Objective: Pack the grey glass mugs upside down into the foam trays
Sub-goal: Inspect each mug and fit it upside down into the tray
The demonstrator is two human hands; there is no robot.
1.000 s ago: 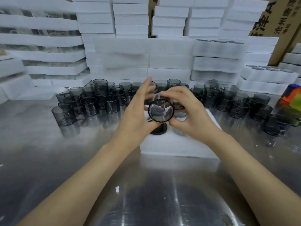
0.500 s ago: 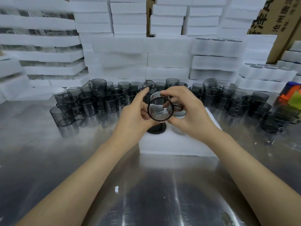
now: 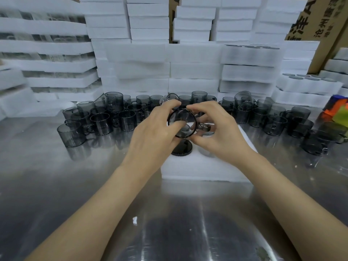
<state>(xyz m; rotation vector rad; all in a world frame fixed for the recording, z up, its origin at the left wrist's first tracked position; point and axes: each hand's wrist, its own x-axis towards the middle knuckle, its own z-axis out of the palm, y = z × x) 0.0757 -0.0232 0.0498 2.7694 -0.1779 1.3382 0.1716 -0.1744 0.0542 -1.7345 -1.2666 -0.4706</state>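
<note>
Both hands hold one grey glass mug (image 3: 181, 123) above the white foam tray (image 3: 207, 166), its round end facing me and its handle pointing right. My left hand (image 3: 156, 132) grips its left side with the thumb across the glass. My right hand (image 3: 216, 134) pinches its right side and top edge. Just below it, one mug (image 3: 182, 148) sits upside down in the tray, its dark base showing. Several loose grey mugs (image 3: 98, 121) stand in a row across the steel table behind the tray.
Stacks of white foam trays (image 3: 194, 59) wall off the back and left. A packed tray with mug bases showing (image 3: 305, 81) sits at the right. More mugs (image 3: 293, 125) crowd the right side, beside a coloured object (image 3: 337, 110). Cardboard boxes (image 3: 316, 19) stand top right.
The mug has sunk slightly towards the tray and turned between my hands. My left thumb has slid across its face and my left fingers have closed in on the glass.
</note>
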